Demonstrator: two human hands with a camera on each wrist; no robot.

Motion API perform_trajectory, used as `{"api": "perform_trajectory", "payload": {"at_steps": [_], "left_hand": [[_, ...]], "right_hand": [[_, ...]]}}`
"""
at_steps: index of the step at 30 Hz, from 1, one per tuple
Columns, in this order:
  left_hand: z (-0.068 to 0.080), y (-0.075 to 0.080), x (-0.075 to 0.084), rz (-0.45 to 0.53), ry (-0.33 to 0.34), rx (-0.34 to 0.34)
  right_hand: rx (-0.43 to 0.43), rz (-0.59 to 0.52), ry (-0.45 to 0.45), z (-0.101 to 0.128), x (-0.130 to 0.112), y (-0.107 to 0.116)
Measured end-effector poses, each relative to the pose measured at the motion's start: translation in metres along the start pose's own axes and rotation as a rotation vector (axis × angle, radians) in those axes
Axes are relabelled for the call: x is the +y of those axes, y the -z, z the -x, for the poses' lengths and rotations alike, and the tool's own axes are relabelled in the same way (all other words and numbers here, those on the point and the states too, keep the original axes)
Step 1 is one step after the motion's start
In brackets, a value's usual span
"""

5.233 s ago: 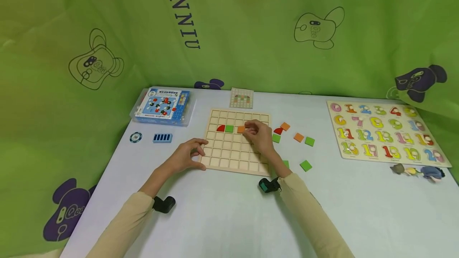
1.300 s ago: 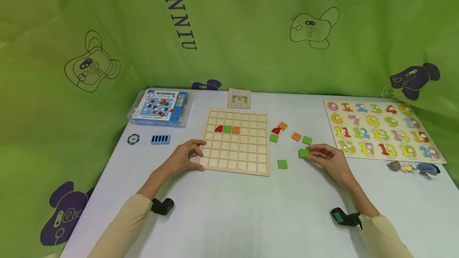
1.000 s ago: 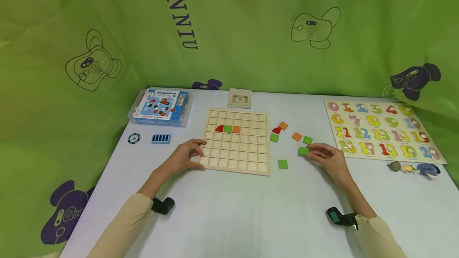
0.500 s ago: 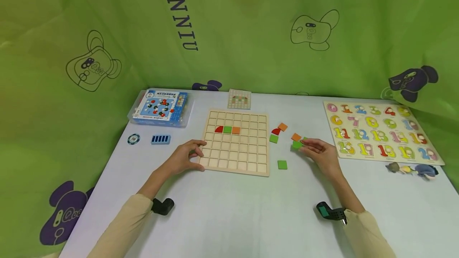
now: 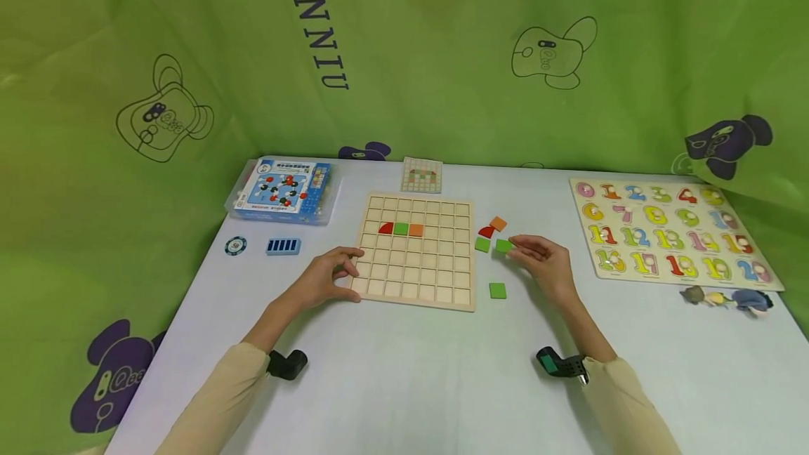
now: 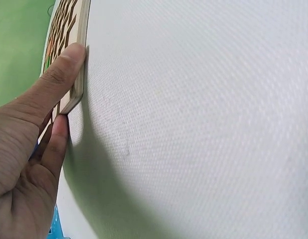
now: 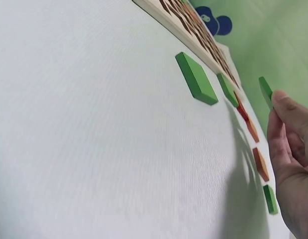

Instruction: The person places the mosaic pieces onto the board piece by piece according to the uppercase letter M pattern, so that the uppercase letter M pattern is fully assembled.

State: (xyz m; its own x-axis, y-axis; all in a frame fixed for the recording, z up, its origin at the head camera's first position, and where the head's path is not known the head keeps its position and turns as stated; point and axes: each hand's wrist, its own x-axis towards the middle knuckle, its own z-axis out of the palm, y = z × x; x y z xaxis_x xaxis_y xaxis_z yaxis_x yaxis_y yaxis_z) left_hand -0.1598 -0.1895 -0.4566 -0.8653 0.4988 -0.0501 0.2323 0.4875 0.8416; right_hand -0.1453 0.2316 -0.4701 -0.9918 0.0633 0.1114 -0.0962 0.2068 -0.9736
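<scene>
White table (image 5: 404,385), flat green square tile (image 5: 503,246) (thin, wooden) pinched between right fingers (image 5: 522,243).

I see bright, even light and soft shadows under the hands. My wrist views blur up close.

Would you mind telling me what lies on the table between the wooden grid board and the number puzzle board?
In the head view: loose tiles and the right hand, pinching a green tile, between grid board and number puzzle.
</scene>
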Motion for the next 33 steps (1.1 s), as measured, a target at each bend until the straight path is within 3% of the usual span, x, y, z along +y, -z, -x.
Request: {"api": "perform_trajectory", "payload": {"at_steps": [6,16,23,33], "left_hand": [[0.0,0.0,0.0,-0.006,-0.015,0.004],[0.001,0.0,0.001,0.02,-0.043,0.007],[0.0,-0.001,0.002,0.042,-0.028,0.005],[-0.002,0.001,0.0,0.035,0.002,0.0]], "right_hand": [[-0.001,0.0,0.022,-0.004,-0.005,-0.012],[0.001,-0.102,0.035,-0.015,-0.012,-0.035],[-0.014,-0.117,0.021,-0.021,-0.013,-0.051],[-0.043,-0.051,-0.011,-0.029,-0.014,-0.072]]}}
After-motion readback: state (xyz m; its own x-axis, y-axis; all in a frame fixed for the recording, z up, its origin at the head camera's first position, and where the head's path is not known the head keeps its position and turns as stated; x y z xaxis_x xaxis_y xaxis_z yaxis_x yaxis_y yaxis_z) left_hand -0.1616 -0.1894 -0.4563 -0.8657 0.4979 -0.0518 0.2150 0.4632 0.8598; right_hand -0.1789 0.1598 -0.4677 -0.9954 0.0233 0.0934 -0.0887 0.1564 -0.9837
